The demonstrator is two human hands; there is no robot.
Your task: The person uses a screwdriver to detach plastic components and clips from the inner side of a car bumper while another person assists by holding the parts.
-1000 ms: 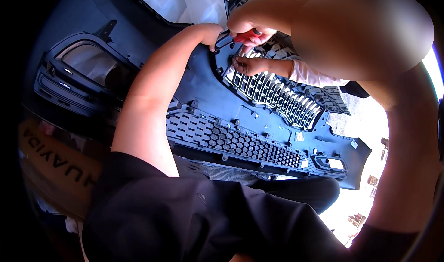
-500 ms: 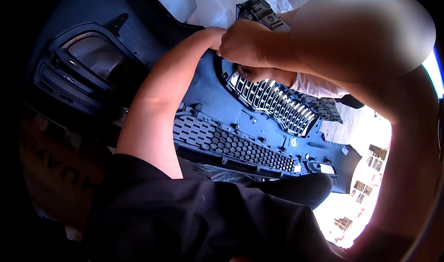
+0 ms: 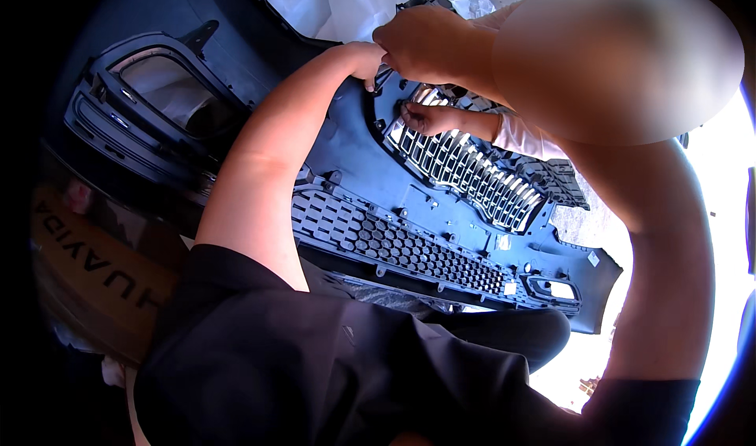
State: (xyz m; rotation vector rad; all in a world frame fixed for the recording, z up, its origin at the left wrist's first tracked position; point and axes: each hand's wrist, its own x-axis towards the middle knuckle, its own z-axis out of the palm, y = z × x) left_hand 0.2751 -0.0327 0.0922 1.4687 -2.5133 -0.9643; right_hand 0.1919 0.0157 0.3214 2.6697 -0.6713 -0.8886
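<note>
- Rising since half a second ago, the right hand (image 3: 421,40) uncovers the upper end of the grille (image 3: 472,170); its fingers curl, any grip hidden.
- The left hand (image 3: 364,59) stays at the edge of the bumper (image 3: 335,143), fingers bent; whether they grip cannot be told.
- The bumper lies below; work apparently remains centred near a co-worker's hand (image 3: 429,120).

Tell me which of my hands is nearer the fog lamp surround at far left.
Left. Your left hand is to the right of the fog lamp surround, apart from it; your right hand is farther right.
</note>
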